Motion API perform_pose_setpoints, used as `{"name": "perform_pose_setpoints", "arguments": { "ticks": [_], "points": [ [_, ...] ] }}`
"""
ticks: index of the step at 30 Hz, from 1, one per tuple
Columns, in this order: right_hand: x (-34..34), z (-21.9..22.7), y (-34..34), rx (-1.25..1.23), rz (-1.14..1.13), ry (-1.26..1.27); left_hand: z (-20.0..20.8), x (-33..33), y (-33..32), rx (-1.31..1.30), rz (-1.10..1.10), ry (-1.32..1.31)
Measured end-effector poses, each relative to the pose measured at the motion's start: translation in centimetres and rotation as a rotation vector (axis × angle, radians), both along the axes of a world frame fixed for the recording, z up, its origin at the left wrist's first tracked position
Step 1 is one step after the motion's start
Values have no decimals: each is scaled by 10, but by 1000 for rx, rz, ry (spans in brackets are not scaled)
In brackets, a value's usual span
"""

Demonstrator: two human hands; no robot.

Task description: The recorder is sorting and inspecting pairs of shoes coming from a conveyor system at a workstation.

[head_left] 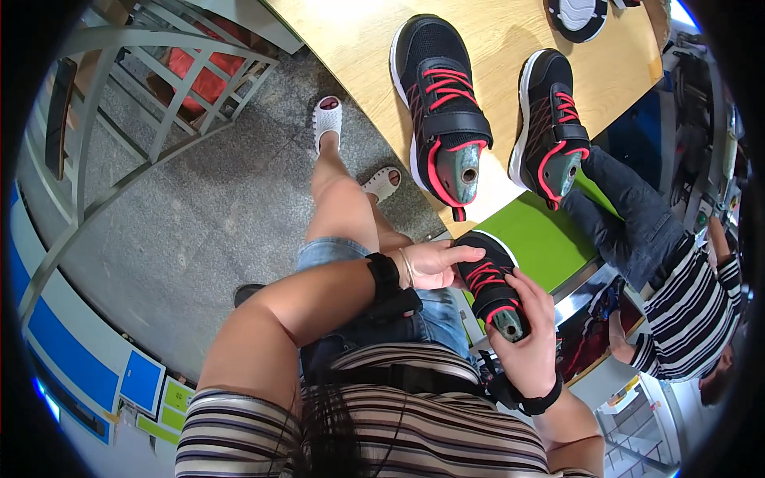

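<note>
Evidently, the work in hand centres on a small black-and-red sneaker, held off the worktop near its close edge, in front of the lap, toe pointing away and heel toward the body. A green last fills its opening. The left hand has its thumb laid on the upper toward the toe; its other fingers are largely hidden, seemingly underneath, so the grip looks like a pinch over the forefoot. The right hand clasps the outer side and heel, fingers along the edge, thumb near the last.

To handle this well, I would let the right hand bear the weight and stop any rolling, leaving the left thumb to press lightly with its pad, not its nail, and tilt the upper toward the light.

Counted outward: one sneaker in the hands and two on the worktop, a larger one and a narrower-looking one, making three, each with one last inside. One black-and-white item, possibly another shoe, sits at the far edge. Beyond are two white clogs and one co-worker.
</note>
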State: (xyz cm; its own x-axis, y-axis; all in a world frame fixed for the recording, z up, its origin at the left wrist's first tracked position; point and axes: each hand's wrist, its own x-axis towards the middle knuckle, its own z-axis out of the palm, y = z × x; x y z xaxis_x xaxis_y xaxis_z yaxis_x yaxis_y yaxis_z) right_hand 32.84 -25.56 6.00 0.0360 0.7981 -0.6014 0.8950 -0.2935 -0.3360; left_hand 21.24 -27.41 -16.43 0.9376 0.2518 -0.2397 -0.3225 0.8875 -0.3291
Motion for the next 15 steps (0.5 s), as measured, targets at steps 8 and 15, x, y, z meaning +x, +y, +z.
{"name": "perform_pose_setpoints", "arguments": {
  "ticks": [8, 15],
  "points": [
    [-5, 5, 15, -8, 21, 8, 7, -1, 1, -25, -5, -20],
    [20, -6, -5, 110, 11, 133, 7, -10, 9, 112, -104, 107]
  ]
}}
